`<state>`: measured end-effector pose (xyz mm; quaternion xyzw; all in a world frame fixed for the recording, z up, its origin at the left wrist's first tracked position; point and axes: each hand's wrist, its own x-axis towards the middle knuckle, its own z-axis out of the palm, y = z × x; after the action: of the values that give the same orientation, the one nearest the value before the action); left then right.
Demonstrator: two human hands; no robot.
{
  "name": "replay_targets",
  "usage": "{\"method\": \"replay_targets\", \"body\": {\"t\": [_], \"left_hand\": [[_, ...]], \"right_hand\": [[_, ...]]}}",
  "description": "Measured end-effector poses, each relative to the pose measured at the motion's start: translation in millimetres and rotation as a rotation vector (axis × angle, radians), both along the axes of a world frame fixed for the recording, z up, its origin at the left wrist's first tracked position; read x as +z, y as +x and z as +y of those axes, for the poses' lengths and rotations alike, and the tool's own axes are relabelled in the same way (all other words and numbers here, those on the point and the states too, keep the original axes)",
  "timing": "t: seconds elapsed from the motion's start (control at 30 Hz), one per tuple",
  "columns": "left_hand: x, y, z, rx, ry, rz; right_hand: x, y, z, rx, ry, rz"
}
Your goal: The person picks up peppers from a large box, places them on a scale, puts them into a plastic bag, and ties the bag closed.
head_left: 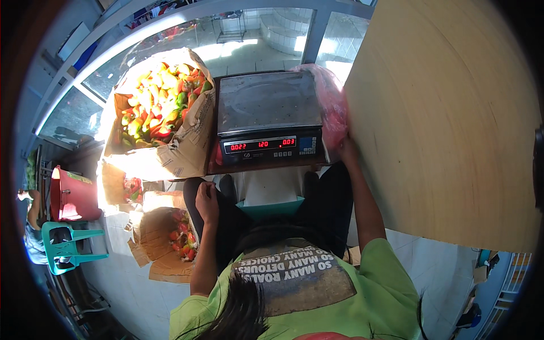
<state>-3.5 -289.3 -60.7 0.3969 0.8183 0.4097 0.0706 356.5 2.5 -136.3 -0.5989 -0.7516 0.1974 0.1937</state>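
In front of me stands a digital scale (269, 105) with a bare metal pan and lit red digits. Pink plastic bags (330, 102) hang bunched along its right side. My right hand (347, 151) is at their lower end, fingers closed on the thin plastic and partly hidden by it. Over my left thigh, my left hand (207, 202) rests with its fingers curled in and nothing visible in them. Left of the scale, a large paper-lined box (190, 139) is full of red, orange, yellow and green peppers (164, 99).
A tall wooden panel (442, 124) closes off my right side. Lower left on the floor are an open cardboard box (161, 235) with more peppers, a red bucket (73, 195) and a green plastic chair (71, 246). Another person's arm (34, 207) shows at the far left.
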Motion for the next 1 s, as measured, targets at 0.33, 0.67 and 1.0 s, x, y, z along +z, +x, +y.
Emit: {"method": "replay_targets", "body": {"t": [0.33, 0.67, 1.0], "left_hand": [[0.7, -0.4, -2.3, -0.004, 0.005, 0.022], [-1.0, -0.6, -2.9, 0.003, -0.023, 0.018], [1.3, 0.1, -2.5, 0.003, -0.033, 0.002]], "right_hand": [[-3.7, -19.0, -12.3, -0.044, 0.056, 0.066], [35.6, -21.3, 6.1, 0.146, -0.039, 0.199], [16.4, -15.1, 0.8, -0.055, 0.186, -0.106]]}}
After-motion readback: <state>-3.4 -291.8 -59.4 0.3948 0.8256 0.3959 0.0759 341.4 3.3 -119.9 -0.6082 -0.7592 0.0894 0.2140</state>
